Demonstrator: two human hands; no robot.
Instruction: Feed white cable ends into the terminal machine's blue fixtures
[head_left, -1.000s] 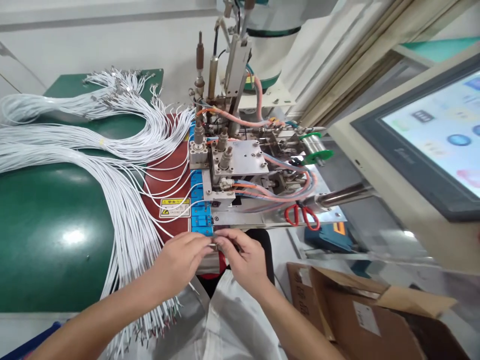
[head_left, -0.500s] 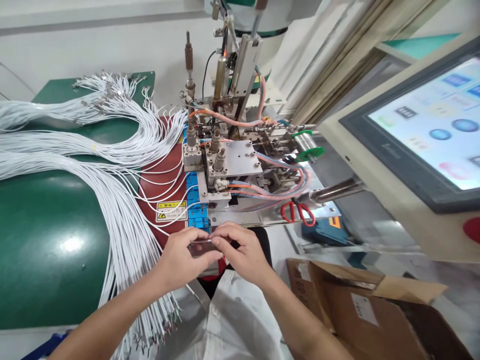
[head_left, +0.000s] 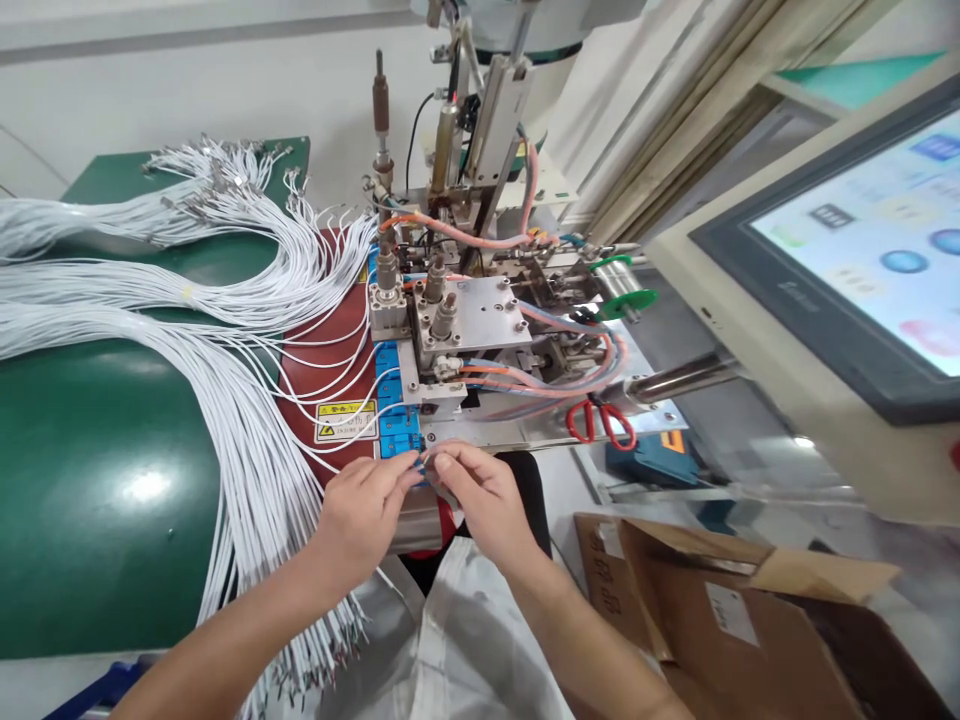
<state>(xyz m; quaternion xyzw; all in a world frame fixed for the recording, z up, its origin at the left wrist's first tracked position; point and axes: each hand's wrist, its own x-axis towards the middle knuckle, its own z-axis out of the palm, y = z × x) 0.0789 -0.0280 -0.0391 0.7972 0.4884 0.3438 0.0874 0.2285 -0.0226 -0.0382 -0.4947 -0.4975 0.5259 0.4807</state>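
Note:
My left hand [head_left: 360, 515] is closed in a pinch at the near end of the row of blue clamps [head_left: 396, 432]. Close beside it, my right hand [head_left: 484, 495] is pinched too, its fingertips almost touching the left ones. What lies between the fingertips is too small to make out. White cables [head_left: 217, 430] run in a thick bundle left of my hands, and several single ones lead over the red plate [head_left: 300, 365] to the blue clamps. The machine [head_left: 480, 315] with metal blocks and hoses stands just beyond my hands.
Red-handled scissors [head_left: 600, 422] lie at the machine's right edge, near a solder-like spool [head_left: 622, 285]. A touch screen [head_left: 870, 240] juts in at the right. Below it is an open cardboard box [head_left: 742, 640]. The green table [head_left: 97, 480] is at the left.
The left thumb has drawn up to its fingers, closing the hand into a tighter pinch. The right hand has shifted slightly, and its fingers are closer together. The view has moved a little.

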